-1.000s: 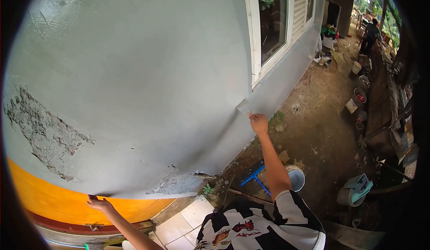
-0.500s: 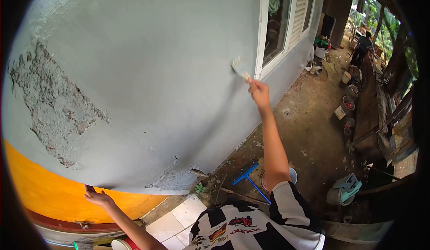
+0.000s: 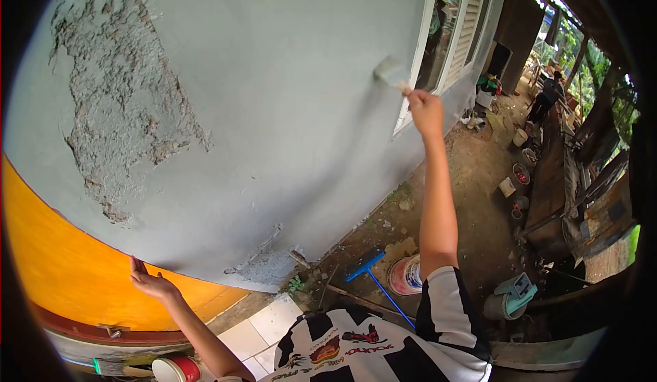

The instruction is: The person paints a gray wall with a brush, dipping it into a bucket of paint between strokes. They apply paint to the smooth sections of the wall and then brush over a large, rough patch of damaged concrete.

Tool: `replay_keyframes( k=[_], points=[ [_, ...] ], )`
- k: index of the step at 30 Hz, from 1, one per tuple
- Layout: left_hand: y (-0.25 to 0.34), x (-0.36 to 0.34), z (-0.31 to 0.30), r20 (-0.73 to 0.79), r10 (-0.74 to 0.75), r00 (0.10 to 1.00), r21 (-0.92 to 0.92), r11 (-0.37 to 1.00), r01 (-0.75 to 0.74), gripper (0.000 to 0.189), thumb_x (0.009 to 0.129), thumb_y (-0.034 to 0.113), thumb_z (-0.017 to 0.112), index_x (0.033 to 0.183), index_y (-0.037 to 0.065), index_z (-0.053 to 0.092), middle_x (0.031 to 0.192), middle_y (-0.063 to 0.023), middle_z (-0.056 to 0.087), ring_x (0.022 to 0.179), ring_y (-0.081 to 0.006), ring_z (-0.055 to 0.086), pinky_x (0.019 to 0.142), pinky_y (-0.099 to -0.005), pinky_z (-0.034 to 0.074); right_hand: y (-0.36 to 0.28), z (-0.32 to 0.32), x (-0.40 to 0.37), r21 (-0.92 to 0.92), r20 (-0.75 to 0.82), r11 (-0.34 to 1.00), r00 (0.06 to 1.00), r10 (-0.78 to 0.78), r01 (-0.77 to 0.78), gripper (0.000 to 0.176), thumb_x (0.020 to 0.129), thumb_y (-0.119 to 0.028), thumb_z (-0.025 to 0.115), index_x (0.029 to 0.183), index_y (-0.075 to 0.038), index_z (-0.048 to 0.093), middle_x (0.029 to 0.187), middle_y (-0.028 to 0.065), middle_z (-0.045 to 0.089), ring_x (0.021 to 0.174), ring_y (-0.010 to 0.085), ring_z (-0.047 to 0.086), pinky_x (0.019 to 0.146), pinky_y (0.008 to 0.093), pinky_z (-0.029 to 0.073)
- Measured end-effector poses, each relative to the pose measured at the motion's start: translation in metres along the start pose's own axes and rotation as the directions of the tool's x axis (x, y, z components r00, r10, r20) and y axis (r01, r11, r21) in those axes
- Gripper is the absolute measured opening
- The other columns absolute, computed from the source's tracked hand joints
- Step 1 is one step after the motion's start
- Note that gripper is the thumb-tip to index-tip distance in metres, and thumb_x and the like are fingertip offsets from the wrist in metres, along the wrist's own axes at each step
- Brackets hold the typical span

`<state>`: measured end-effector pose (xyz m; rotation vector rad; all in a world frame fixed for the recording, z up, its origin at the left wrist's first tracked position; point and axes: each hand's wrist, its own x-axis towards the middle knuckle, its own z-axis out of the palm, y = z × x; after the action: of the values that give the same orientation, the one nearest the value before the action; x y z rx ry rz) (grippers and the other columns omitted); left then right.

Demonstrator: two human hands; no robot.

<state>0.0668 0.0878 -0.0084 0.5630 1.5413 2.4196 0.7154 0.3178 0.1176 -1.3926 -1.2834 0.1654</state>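
My right hand (image 3: 426,111) grips the handle of a wide, flat paintbrush (image 3: 391,73), slightly blurred, close to the white window frame (image 3: 419,53). Its pale head is at the grey wall (image 3: 287,101); whether it touches is hard to tell. A shadow of arm and brush falls across the wall. My left hand (image 3: 153,283) is low on the left, palm up and fingers apart, by the corner where grey wall meets orange wall (image 3: 61,259). It holds nothing visible. A rough, crumbling patch (image 3: 130,101) marks the grey wall's upper left.
A blue-headed floor squeegee (image 3: 366,264) lies below, beside a paint bucket (image 3: 405,276). A red-and-white can (image 3: 175,368) stands at bottom left. Buckets and a teal container (image 3: 514,293) line the right side. Another person (image 3: 545,101) is far back along the path.
The view has shifted, so the wall patch appears higher and further right. My right hand and the brush have moved slightly up the wall beside the window. My left hand stays at the corner.
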Motion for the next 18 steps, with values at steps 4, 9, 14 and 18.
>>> replay_keyframes(
  k=[4,9,14,18],
  points=[
    [0.003,-0.001,-0.003,0.007,-0.007,1.000,0.025,1.000,0.006,0.062,0.099,0.050,0.018,0.140,0.013,0.046,0.146,-0.0058,0.044,0.138,-0.0205,0.034,0.101,-0.0595,0.016,-0.072,-0.005,-0.004,0.632,0.079,0.772,0.997,0.023,-0.068,0.029,0.094,-0.028,0.063,0.098,-0.002,0.072,0.063,-0.0049,0.048,0.052,0.0013,0.033,0.046,0.0188,0.025],
    [0.013,-0.004,-0.004,0.034,-0.054,0.998,0.033,0.998,0.053,0.062,0.099,0.052,0.018,0.140,0.014,0.046,0.145,-0.0062,0.045,0.136,-0.0208,0.035,0.101,-0.0564,0.019,0.000,0.091,-0.106,0.610,0.224,0.728,0.950,0.220,-0.312,0.034,0.094,-0.038,0.062,0.100,-0.006,0.070,0.061,-0.0047,0.047,0.046,0.0011,0.032,0.041,0.0190,0.023],
    [0.030,-0.010,-0.005,0.108,-0.093,0.990,0.066,0.994,0.086,0.064,0.098,0.053,0.018,0.142,0.014,0.044,0.147,-0.0068,0.042,0.138,-0.0210,0.032,0.100,-0.0552,0.019,0.132,0.140,-0.255,0.326,0.274,0.554,0.637,0.721,-0.767,0.031,0.091,-0.034,0.064,0.092,-0.004,0.072,0.057,-0.0028,0.049,0.042,0.0056,0.036,0.038,0.0238,0.028],
    [0.032,-0.007,-0.015,0.191,-0.102,0.976,0.048,0.994,0.094,0.064,0.098,0.053,0.018,0.143,0.014,0.043,0.147,-0.0070,0.042,0.139,-0.0212,0.031,0.100,-0.0556,0.017,0.166,0.144,-0.267,-0.245,0.108,0.812,0.818,0.565,-0.529,0.032,0.084,-0.033,0.068,0.075,-0.002,0.073,0.061,0.0125,0.062,0.055,0.0251,0.058,0.054,0.0376,0.045]
  ],
)
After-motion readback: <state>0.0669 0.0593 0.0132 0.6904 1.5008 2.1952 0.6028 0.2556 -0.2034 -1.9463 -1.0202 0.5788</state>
